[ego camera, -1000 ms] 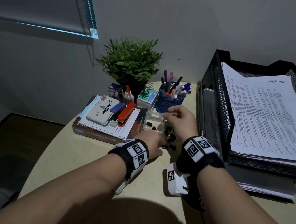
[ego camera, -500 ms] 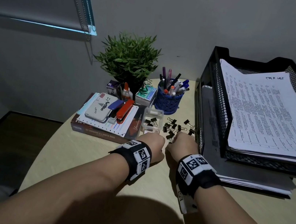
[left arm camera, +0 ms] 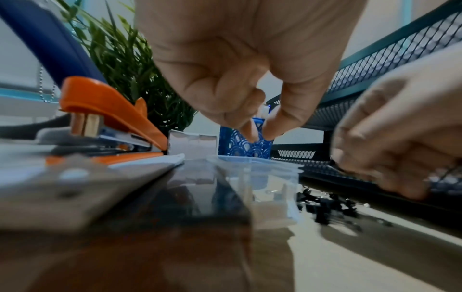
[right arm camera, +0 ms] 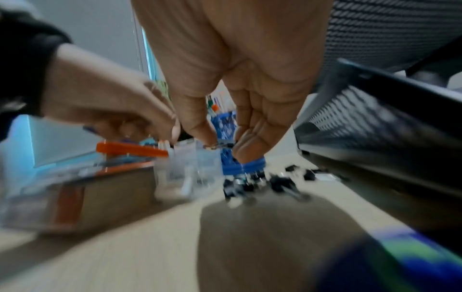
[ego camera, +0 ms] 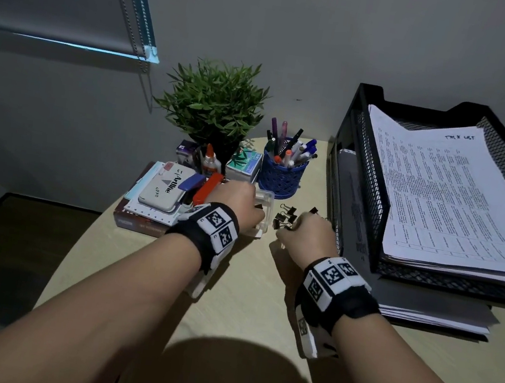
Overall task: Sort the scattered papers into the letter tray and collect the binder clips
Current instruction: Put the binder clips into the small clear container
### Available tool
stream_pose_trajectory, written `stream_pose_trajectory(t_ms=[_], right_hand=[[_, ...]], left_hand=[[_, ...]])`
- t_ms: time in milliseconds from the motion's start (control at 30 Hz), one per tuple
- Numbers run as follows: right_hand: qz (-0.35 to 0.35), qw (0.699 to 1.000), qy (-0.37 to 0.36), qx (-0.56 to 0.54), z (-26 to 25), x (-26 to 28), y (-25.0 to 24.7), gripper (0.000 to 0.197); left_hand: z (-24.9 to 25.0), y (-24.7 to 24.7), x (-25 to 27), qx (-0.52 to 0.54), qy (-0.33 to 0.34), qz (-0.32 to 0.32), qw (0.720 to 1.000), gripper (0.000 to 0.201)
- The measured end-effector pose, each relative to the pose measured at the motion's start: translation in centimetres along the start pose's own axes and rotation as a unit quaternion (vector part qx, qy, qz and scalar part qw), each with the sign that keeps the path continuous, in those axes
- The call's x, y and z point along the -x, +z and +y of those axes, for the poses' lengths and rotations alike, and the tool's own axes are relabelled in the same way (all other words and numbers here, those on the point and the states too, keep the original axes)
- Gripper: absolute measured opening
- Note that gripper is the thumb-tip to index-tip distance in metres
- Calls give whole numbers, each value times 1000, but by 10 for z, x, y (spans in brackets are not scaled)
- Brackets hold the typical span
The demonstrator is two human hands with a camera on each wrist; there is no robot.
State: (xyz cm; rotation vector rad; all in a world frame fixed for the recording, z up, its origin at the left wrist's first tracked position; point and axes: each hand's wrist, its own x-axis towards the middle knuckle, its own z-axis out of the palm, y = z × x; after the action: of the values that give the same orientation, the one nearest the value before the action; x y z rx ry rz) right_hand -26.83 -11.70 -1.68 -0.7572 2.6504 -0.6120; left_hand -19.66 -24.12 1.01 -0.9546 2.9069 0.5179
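Observation:
Several black binder clips (ego camera: pixel 284 218) lie loose on the beige desk between a clear plastic box (ego camera: pixel 269 197) and the black mesh letter tray (ego camera: pixel 368 189), which holds a stack of printed papers (ego camera: pixel 447 194). My left hand (ego camera: pixel 256 210) hovers over the box (left arm camera: pixel 270 177) with its fingers curled; the thumb and forefinger tips point down, close together, with nothing between them. My right hand (right arm camera: pixel 220 146) pinches the wire handle of one binder clip just above the pile (right arm camera: pixel 250 185), beside the tray's left wall.
Left of the box a stack of books (ego camera: pixel 142 220) carries an orange stapler (ego camera: pixel 209 188) and a stamp pad (ego camera: pixel 164 191). A plant (ego camera: pixel 214 110) and a blue pen holder (ego camera: pixel 283 176) stand behind. More paper (ego camera: pixel 423 310) lies under the tray.
Half a second ago both hands were low at the near edge of the clips. The left hand has moved up over the box; the right has gone forward into the pile and pinched a clip.

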Motion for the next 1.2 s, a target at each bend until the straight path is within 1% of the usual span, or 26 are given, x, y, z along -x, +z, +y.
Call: stream_pose_trajectory(t_ms=[100, 200, 267, 333, 433, 500, 567, 633, 700, 833, 967, 1067, 1100, 1167, 1200], right_hand=[[42, 995, -33, -84, -17, -14, -7, 21], [66, 987, -44, -143, -26, -27, -10, 21], [75, 988, -32, -132, -20, -35, -9, 17], [61, 993, -2, -104, -8, -37, -4, 14], [1, 997, 29, -70, 9, -33, 10, 28], [-25, 999, 14, -45, 14, -30, 16, 35], [-38, 999, -10, -30, 16, -28, 17, 35], [-50, 998, -30, -11, 16, -26, 16, 32], [-58, 997, -38, 16, 16, -24, 17, 33], [-49, 995, -42, 72, 15, -19, 24, 29], [-48, 991, -43, 119, 15, -16, 27, 23], [-69, 992, -25, 106, 13, -12, 24, 22], [-66, 994, -21, 90, 12, -10, 22, 21], [-31, 999, -32, 23, 7, -6, 15, 16], [-1, 999, -47, -19, 3, -6, 10, 14]], left_hand=[[-4, 16, 11, 35, 9, -23, 999, 14], [-4, 40, 22, 44, 56, -68, 995, 10], [-3, 52, 25, 48, 82, -86, 992, 20], [-2, 60, 25, 51, 100, -94, 989, 32], [5, 66, 22, 5, 129, -116, 985, 39], [8, 67, 19, -30, 133, -142, 980, 39], [9, 67, 17, -56, 130, -159, 977, 38], [8, 66, 17, -75, 130, -151, 977, 32], [7, 65, 19, -84, 131, -121, 980, 27], [6, 64, 24, -91, 140, -82, 983, 21], [8, 64, 28, -80, 135, -81, 984, 16], [5, 61, 30, -55, 101, -103, 988, 22], [3, 59, 31, -45, 89, -111, 989, 22], [1, 52, 33, -19, 70, -105, 992, 20], [0, 47, 34, -2, 65, -81, 995, 17]])
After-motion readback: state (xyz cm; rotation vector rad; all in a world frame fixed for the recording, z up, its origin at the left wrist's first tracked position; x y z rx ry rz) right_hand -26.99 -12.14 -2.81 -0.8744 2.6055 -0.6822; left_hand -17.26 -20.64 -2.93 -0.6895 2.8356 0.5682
